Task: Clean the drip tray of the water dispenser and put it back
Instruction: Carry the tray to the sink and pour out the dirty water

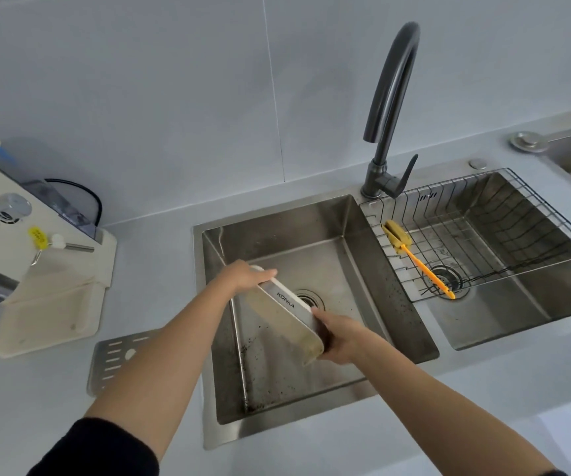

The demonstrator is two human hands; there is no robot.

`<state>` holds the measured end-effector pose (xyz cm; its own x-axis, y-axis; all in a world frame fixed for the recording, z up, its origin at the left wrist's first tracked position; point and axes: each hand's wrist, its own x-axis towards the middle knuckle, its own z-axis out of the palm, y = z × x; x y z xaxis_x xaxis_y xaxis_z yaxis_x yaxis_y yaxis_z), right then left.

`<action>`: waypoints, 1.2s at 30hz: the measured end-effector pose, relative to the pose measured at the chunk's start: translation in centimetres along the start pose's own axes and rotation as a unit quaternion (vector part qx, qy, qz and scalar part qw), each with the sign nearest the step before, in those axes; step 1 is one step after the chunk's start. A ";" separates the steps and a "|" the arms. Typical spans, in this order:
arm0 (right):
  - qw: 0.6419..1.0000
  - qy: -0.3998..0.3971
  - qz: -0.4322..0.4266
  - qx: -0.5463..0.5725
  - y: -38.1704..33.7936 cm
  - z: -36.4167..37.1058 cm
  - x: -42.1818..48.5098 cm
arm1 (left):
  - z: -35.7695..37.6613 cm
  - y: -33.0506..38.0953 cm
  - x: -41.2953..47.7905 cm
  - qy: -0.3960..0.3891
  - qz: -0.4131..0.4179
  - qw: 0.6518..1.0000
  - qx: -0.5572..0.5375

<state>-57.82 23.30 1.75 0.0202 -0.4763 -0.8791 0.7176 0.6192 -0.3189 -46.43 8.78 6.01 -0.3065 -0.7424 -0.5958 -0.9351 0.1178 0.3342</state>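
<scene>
The white drip tray [286,309], marked KONKA on its silver front strip, is tilted over the left sink basin [311,255], above the drain. My left hand [243,278] grips its upper left end. My right hand [340,334] grips its lower right end. The tray's inside looks yellowish and stained. Its perforated metal grille [114,357] lies flat on the counter left of the sink. The cream water dispenser [30,249] stands at the far left, its base slot bare.
A dark gooseneck faucet [389,108] rises between the two basins, with no water running. The right basin holds a wire rack [524,214] with a yellow-handled brush [414,259] on it. Dark specks dot the left basin's floor. Grey counter surrounds the sinks.
</scene>
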 end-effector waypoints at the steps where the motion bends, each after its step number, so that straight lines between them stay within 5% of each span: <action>1: 1.000 -0.006 -0.021 -0.014 -0.4 -0.1 -0.2 | -0.4 0.2 0.0 0.014 0.013 1.000 -0.016; 5: 0.992 0.019 -0.125 -0.015 -2.3 -0.3 -0.7 | -2.5 1.2 -0.2 0.113 0.063 0.987 -0.095; 10: 0.999 0.016 -0.011 -0.034 0.7 -0.9 -0.7 | 1.5 -1.1 -1.5 0.019 0.024 0.998 -0.049; 16: 0.992 0.050 -0.104 -0.051 0.4 -0.3 -1.2 | 0.9 -2.3 -1.1 0.071 0.019 0.988 -0.139; 25: 0.924 0.091 -0.337 -0.155 -0.4 0.4 -3.3 | 0.0 -3.1 -1.2 0.145 0.025 0.895 -0.422; 36: 0.838 0.043 -0.475 -0.266 -4.3 -3.2 -4.2 | -0.4 -0.3 -1.9 0.084 0.036 0.793 -0.602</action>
<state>-63.23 24.70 5.68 -0.4505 -0.8794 -0.1539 -0.0316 0.1880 -0.9817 -45.53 9.87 7.38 -0.2281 -0.8518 -0.4716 -0.0365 -0.4765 0.8784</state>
